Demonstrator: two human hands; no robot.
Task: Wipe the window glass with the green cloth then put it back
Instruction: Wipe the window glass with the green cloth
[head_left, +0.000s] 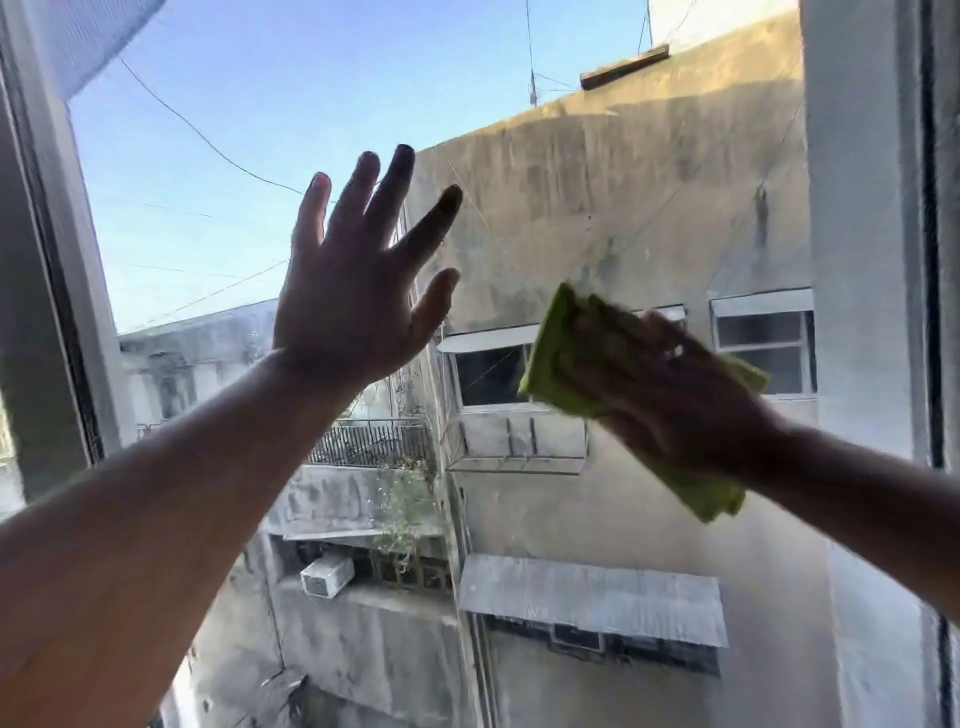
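Note:
The window glass (597, 197) fills most of the view, with grey buildings and blue sky behind it. My right hand (670, 384) presses the folded green cloth (558, 358) flat against the pane, right of centre; the hand is motion-blurred and the cloth sticks out above the fingers and below the wrist. My left hand (353, 291) is raised left of centre with fingers spread, palm toward the glass, holding nothing. Whether it touches the pane I cannot tell.
A grey window frame (57, 312) runs down the left edge, and a dark vertical frame strip (935, 260) stands at the right. A piece of mesh screen (83, 36) shows at the top left corner.

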